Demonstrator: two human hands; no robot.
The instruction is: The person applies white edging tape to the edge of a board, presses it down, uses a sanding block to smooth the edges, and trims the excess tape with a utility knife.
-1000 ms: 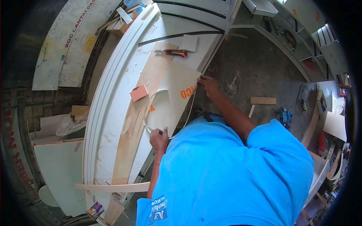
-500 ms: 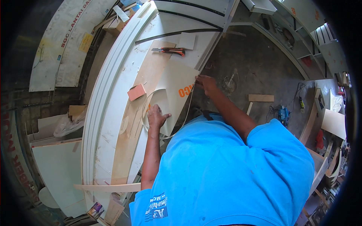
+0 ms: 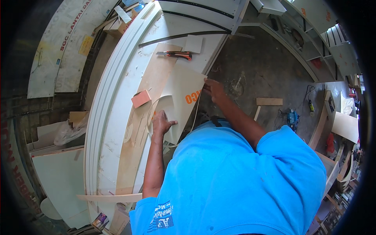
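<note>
Off-white sheet panel (image 3: 184, 84) lies on the bench under the left hand (image 3: 160, 122), thumb spread wide, which has shifted from the panel's near end to its left side, seemingly bracing it, while the right hand (image 3: 213, 88) stays narrowed at the right edge beside a looped pale strip (image 3: 196, 111), exact grip unclear. The pink block (image 3: 141, 99) crowds the left and the utility knife (image 3: 175, 54) the far side; rightward, past the bench edge, the dark floor (image 3: 262, 70) gives more room.

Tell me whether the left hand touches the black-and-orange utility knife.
Apart: the head view shows a stretch of off-white sheet with orange lettering between the left hand and the black-and-orange utility knife.
</note>
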